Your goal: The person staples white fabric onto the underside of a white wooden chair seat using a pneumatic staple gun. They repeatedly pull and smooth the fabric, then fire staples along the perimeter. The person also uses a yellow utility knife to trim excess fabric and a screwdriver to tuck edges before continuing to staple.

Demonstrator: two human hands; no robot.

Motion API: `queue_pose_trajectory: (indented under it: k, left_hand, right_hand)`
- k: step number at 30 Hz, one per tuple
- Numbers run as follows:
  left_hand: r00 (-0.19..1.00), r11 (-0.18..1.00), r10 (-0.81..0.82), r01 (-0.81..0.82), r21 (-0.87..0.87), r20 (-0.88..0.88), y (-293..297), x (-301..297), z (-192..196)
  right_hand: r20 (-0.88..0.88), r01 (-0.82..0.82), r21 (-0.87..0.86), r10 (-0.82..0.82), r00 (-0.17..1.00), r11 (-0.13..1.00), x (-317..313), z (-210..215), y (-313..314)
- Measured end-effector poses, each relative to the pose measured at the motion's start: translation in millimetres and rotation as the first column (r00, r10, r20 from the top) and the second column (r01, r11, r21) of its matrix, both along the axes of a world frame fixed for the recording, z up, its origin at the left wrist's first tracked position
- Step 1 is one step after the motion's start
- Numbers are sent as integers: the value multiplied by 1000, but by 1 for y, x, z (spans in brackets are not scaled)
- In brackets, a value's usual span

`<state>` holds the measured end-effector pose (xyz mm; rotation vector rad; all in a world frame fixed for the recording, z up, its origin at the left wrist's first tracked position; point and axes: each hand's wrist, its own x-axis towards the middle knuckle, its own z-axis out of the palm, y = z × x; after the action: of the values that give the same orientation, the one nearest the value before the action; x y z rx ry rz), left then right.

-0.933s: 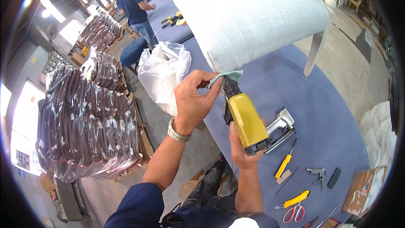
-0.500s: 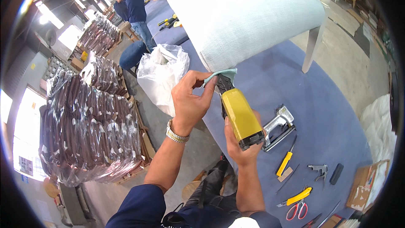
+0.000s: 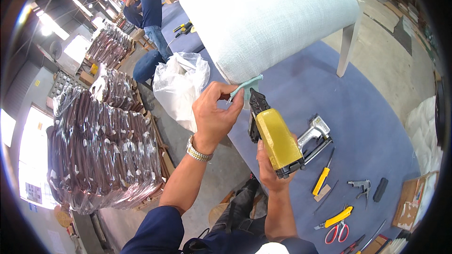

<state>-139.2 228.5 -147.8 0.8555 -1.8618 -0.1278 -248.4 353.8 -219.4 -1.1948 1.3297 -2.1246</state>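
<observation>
Workshop bench (image 3: pixel 376 113) under blue cloth, bearing seat (image 3: pixel 268 19), loose tools.

Left hand (image 3: pixel 214 113) pinching teal trim (image 3: pixel 245 87) at seat's near lower edge, thumb and forefinger clenched on strip's free end; right hand (image 3: pixel 268 169) gripping yellow stapler (image 3: pixel 275 138), nose nearly touching trim. Trim looking soft, light, limp, likely needing tension close to fixing point; pinching near seat edge seeming best. Stapler looking heavy, rigid, best taken by body as now. Seat fabric appearing woven, padded, yielding under pressure; white leg (image 3: pixel 346 51) standing on cloth. Lying right of hands: silver stapler (image 3: pixel 318 136), yellow screwdriver (image 3: pixel 322 178), cutter (image 3: pixel 336 217), red scissors (image 3: pixel 336 230). Standing left: wrapped stacks (image 3: pixel 99 160), clear bag (image 3: pixel 181 84). Working behind, well apart: person (image 3: pixel 153 14) in blue.
</observation>
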Motion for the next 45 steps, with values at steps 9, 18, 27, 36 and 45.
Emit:
queue_pose_trajectory:
  k: [9, 18, 27, 36, 45]
  left_hand:
    - [994, 1000, 2, -1, 11, -112, -5, 2, -5]
    - [998, 999, 45, -46, -22, -31, -4, 1, -1]
    - [951, 961, 132, -191, 198, 279, 26, 73, -9]
    - [993, 877, 82, -113, 466, 87, 5, -12, 19]
    - [992, 882, 121, -94, 462, -30, -5, -46, 8]
  right_hand:
    - [-145, 29, -100, -44, 988, 995, -4, 6, -18]
    - [-150, 0, -89, -13, 989, 996, -8, 13, -20]
    - [52, -109, 271, 98, 994, 956, -20, -56, 85]
    - [490, -372, 295, 195, 850, 880, 13, -142, 159]
    - [366, -407, 301, 290, 884, 862, -2, -151, 165]
